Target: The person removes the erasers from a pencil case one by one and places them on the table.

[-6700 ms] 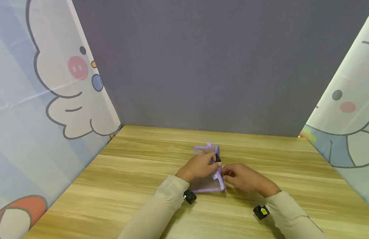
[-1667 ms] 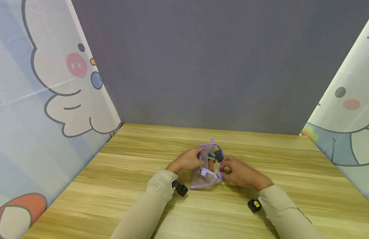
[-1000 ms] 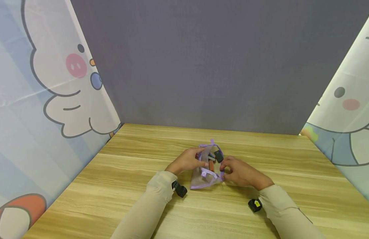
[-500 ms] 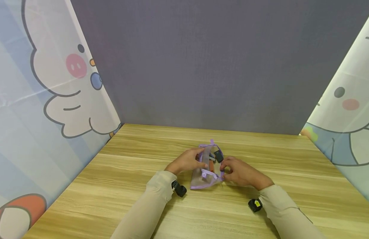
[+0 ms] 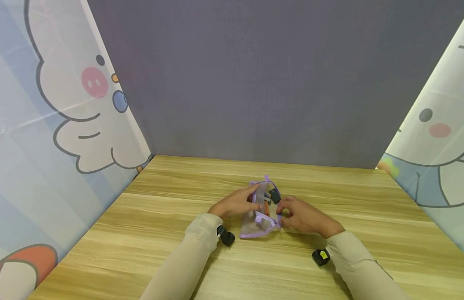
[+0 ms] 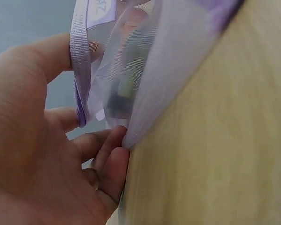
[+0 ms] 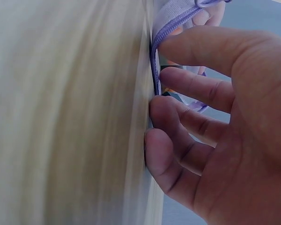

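Note:
A mesh zipper pouch (image 5: 250,228) with lilac trim lies on the table, its zippered mouth gaping to the right. My left hand (image 5: 235,203) holds the upper edge of the mouth, thumb inside and fingers outside the mesh, as the left wrist view confirms. At the lower edge of the mouth, my right hand (image 5: 303,214) grips the lilac zipper tape (image 7: 155,70) with thumb and fingertips. Inside the pouch show a black block (image 5: 274,196), an orange-brown piece (image 5: 267,208) and a small grey item (image 5: 267,199). Mesh and fingers partly hide these contents.
The wood-grain table (image 5: 160,200) stretches to a dark grey back panel (image 5: 273,83). Cartoon-print curtains (image 5: 21,158) border both sides. A black camera (image 5: 226,236) hangs at the left wrist and another black camera (image 5: 320,257) at the right wrist.
Several seconds ago the pouch lay flat with its mouth together and the left hand over it. Now the mouth is spread apart. Over the last second both hands have barely moved.

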